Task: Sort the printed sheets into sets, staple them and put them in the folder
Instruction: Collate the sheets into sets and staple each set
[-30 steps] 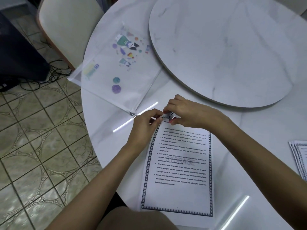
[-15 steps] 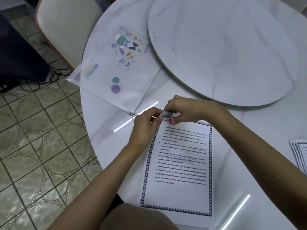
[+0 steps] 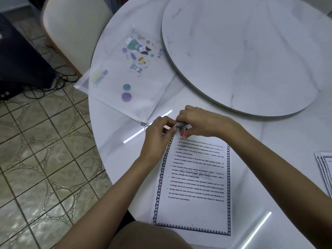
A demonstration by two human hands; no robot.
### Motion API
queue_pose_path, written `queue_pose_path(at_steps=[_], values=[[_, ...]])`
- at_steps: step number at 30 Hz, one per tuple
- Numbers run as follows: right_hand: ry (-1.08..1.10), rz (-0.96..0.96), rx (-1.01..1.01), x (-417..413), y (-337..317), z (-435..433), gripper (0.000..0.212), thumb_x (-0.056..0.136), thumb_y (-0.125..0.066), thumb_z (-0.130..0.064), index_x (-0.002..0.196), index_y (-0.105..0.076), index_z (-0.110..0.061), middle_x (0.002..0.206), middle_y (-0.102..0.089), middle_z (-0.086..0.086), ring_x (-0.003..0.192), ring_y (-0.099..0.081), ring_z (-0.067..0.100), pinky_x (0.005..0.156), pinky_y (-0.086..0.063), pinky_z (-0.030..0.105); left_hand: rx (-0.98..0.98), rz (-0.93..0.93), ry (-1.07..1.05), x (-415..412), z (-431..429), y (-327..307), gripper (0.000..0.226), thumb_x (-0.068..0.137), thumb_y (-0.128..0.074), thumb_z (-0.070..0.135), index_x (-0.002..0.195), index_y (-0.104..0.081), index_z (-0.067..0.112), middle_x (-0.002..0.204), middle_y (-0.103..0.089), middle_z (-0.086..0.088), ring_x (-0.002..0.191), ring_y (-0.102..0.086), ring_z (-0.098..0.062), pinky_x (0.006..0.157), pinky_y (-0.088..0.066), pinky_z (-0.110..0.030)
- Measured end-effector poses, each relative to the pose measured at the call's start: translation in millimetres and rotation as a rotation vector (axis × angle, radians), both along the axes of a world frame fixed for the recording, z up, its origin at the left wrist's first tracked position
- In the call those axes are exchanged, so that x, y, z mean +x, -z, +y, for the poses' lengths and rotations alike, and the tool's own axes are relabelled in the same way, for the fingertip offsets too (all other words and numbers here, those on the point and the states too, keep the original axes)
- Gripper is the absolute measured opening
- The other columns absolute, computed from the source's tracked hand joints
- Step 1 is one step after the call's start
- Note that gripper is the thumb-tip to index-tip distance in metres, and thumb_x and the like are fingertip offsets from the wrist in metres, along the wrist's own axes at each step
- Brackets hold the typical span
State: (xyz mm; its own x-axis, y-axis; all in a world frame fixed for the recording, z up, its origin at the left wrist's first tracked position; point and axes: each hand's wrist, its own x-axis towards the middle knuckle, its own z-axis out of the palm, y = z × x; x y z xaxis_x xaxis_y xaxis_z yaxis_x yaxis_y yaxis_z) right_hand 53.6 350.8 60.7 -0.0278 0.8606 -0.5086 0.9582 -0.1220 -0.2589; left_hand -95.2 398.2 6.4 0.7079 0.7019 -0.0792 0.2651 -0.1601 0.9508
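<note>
A set of printed sheets (image 3: 195,180) with a dark chain border and a "STORAGE" watermark lies on the white marble table (image 3: 115,159) in front of me. My right hand (image 3: 199,123) grips a small metal stapler (image 3: 182,127) at the sheets' top left corner. My left hand (image 3: 158,137) pinches that same corner beside the stapler. A translucent zip folder (image 3: 129,81) with colourful stickers lies flat to the upper left, its metal zip pull close to my left hand. Most of the stapler is hidden under my fingers.
A large round marble turntable (image 3: 251,51) fills the table's far middle. More bordered sheets (image 3: 325,169) lie fanned at the right edge. A cream chair (image 3: 71,29) stands beyond the table's left rim, with tiled floor and black cables below.
Both hands have stayed at the top left corner. The right hand's fingers have shifted slightly over the stapler, and the sheets have hardly moved.
</note>
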Motion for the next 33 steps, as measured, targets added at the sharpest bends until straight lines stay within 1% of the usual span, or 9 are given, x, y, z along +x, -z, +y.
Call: queue_pose_path(at_steps=[3,6,10,13,17,20,26,31,33], values=[[-0.067,-0.083,0.044,-1,2,-2,0.030,0.087,-0.059,-0.036,0.109,-0.056,-0.016,0.095,-0.051,-0.005,0.103,-0.042,0.016,0.077,-0.026,0.025,-0.028,-0.013,-0.021,0,-1,2,0.009,0.087,-0.062,0.014,0.087,-0.059,0.022,0.087,-0.061,0.012,0.072,-0.057,-0.001,0.062,-0.039,-0.004],[-0.079,-0.107,0.080,0,6,-5,0.033,0.088,-0.056,-0.036,0.114,-0.055,-0.017,0.105,-0.056,-0.002,0.107,-0.041,0.016,0.080,-0.024,0.024,-0.086,-0.007,-0.062,-3,-3,3,0.010,0.087,-0.063,0.017,0.089,-0.055,0.024,0.084,-0.060,0.017,0.070,-0.056,0.005,0.063,-0.040,-0.005],[-0.065,-0.096,0.113,3,10,-8,0.036,0.089,-0.056,-0.032,0.119,-0.052,-0.014,0.111,-0.056,0.001,0.111,-0.041,0.019,0.083,-0.025,0.025,-0.145,0.063,-0.047,-13,-11,12,0.008,0.088,-0.062,0.023,0.091,-0.055,0.025,0.080,-0.060,0.016,0.065,-0.057,0.001,0.060,-0.042,-0.004],[-0.050,-0.086,0.137,5,14,-9,0.036,0.090,-0.055,-0.029,0.121,-0.050,-0.011,0.115,-0.054,0.003,0.114,-0.038,0.020,0.084,-0.023,0.024,-0.120,0.114,-0.006,-24,-22,21,0.006,0.091,-0.057,0.024,0.086,-0.056,0.026,0.072,-0.061,0.010,0.063,-0.055,0.005,0.058,-0.042,-0.005],[-0.007,-0.070,0.147,1,21,-11,0.032,0.093,-0.050,-0.024,0.122,-0.046,-0.009,0.117,-0.050,0.006,0.112,-0.035,0.020,0.080,-0.020,0.022,-0.046,0.149,-0.031,-36,-35,30,0.026,0.093,-0.052,0.022,0.069,-0.044,0.026,0.054,-0.040,0.011,0.051,-0.042,0.002,0.051,-0.033,-0.011],[0.017,-0.050,0.146,1,24,-12,0.033,0.094,-0.049,-0.023,0.124,-0.045,-0.010,0.118,-0.048,0.006,0.111,-0.033,0.019,0.076,-0.015,0.020,-0.017,0.131,-0.027,-36,-36,33,0.027,0.094,-0.051,0.021,0.069,-0.041,0.023,0.055,-0.040,0.011,0.052,-0.042,0.003,0.053,-0.034,-0.010],[0.045,0.021,0.144,2,22,-11,0.043,0.089,-0.056,-0.031,0.127,-0.047,-0.013,0.115,-0.050,0.002,0.112,-0.034,0.016,0.080,-0.017,0.017,-0.022,0.087,0.018,-36,-32,31,0.033,0.094,-0.051,0.021,0.067,-0.038,0.034,0.058,-0.044,0.014,0.055,-0.046,0.009,0.053,-0.034,-0.008],[0.057,0.051,0.196,4,24,-9,0.041,0.084,-0.065,-0.028,0.119,-0.055,-0.009,0.109,-0.057,0.007,0.108,-0.042,0.022,0.088,-0.030,0.027,-0.014,0.068,0.030,-37,-31,29,0.035,0.095,-0.051,0.021,0.067,-0.036,0.037,0.058,-0.044,0.015,0.056,-0.047,0.011,0.054,-0.034,-0.006],[0.063,0.070,0.218,4,26,-9,0.040,0.082,-0.067,-0.026,0.117,-0.057,-0.008,0.107,-0.059,0.007,0.107,-0.044,0.023,0.088,-0.031,0.028,-0.005,0.064,0.032,-38,-30,30,0.036,0.095,-0.051,0.021,0.066,-0.036,0.037,0.058,-0.043,0.015,0.056,-0.046,0.011,0.054,-0.034,-0.007]])
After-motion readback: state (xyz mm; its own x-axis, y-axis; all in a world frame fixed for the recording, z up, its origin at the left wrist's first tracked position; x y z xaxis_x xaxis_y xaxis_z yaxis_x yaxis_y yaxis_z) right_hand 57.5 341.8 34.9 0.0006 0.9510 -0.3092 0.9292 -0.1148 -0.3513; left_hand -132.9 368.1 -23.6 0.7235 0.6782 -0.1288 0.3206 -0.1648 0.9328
